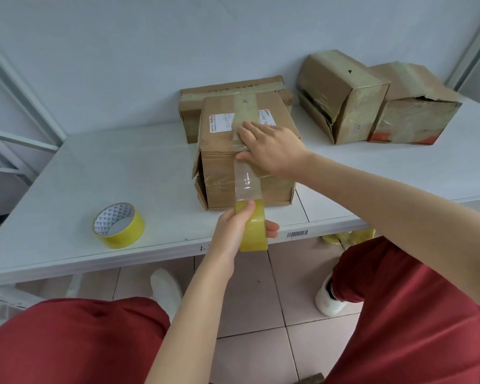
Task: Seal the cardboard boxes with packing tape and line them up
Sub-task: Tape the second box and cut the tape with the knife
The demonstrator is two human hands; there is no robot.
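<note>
At frame centre the cardboard box point(222, 173) stands on the desk point(94, 176). The right hand point(272, 151) lies flat with fingers together, pressing the tape strip point(247, 187) onto the box's top front edge. Just below, the left hand point(232, 231) grips the packing-tape roll point(254, 234), and the strip is taut between them. Pulling off-line would likely wrinkle or skew the strip. A hard tug could drag the box toward the desk edge, or lift the tape if the pressing eases.

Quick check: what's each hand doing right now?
Left hand: grips the tape roll.
Right hand: open, fingers flat, pressing the tape onto the box.
</note>
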